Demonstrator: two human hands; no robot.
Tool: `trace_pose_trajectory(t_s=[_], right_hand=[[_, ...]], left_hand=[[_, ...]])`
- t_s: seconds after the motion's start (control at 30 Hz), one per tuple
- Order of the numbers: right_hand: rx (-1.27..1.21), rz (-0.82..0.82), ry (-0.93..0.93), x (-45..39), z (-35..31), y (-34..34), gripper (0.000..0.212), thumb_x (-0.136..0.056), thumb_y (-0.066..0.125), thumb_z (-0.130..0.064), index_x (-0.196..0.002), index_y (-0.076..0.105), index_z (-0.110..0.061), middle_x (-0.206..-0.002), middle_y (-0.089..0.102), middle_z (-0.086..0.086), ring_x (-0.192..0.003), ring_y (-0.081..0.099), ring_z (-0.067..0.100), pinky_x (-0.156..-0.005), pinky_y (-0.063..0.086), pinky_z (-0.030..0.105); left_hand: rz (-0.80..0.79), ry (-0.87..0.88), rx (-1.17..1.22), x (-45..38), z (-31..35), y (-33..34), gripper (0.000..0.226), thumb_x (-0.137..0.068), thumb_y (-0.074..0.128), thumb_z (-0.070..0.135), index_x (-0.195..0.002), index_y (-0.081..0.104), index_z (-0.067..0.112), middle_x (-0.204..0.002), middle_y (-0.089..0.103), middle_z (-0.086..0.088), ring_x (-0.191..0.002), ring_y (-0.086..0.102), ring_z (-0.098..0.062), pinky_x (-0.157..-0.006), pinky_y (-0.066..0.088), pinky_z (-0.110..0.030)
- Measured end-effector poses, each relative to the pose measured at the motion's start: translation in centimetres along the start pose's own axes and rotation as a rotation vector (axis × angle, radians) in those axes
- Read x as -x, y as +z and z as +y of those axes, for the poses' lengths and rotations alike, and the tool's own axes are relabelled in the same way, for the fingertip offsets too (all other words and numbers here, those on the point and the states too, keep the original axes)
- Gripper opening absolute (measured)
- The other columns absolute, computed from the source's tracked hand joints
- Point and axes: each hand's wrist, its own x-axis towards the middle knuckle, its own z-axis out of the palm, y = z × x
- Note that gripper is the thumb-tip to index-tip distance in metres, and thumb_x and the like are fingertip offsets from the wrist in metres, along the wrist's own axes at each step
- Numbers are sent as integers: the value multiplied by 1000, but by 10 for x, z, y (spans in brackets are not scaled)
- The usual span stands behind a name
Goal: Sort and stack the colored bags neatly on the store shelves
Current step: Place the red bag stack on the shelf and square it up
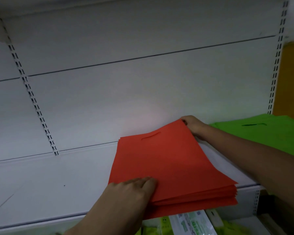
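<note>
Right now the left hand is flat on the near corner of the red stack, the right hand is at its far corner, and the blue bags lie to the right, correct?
One detail is off: the bags to the right are green, not blue, as the head view shows. The left hand does lie flat on the near corner of the red stack, and the right hand is at its far corner.

The left hand (134, 187) lies palm down with its fingers straight and close together, pointing right, its forearm coming up from the lower edge of the view. The right hand (193, 125) is stretched forward on a bare, extended arm from the right, fingers curled, thumb pinching.
</note>
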Motion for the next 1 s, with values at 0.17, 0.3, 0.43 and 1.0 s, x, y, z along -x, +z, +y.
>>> trace_pose_trajectory(t_s=[0.17,0.3,0.43,1.0], right_hand=[[-18,72,15,-7,9,4,12,-77,66,2,-87,72,0,-82,67,9,-77,58,16,-71,46,27],[-62,97,82,-11,13,11,16,-76,69,-1,-91,73,-6,-93,72,13,-87,66,26,-85,52,37],[-164,127,173,-5,12,12,14,-74,69,1,-85,72,-8,-88,71,17,-84,67,31,-83,54,41],[-563,119,369,42,-22,-20,12,-92,51,-8,-100,60,-4,-90,48,10,-83,48,20,-89,51,34]], left_hand=[[-15,41,-31,-1,4,5,49,-58,31,27,-103,48,25,-88,74,12,-65,69,-3,-32,40,-17],[-21,61,-23,2,2,4,51,-59,32,25,-106,54,26,-93,74,10,-70,71,-4,-34,44,-18],[-9,45,-26,4,1,2,53,-61,33,26,-100,69,28,-91,74,12,-69,71,-3,-34,42,-15],[-212,-328,648,4,-25,-35,80,-55,27,98,-128,34,66,-130,36,49,-123,34,23,-101,27,-3]])
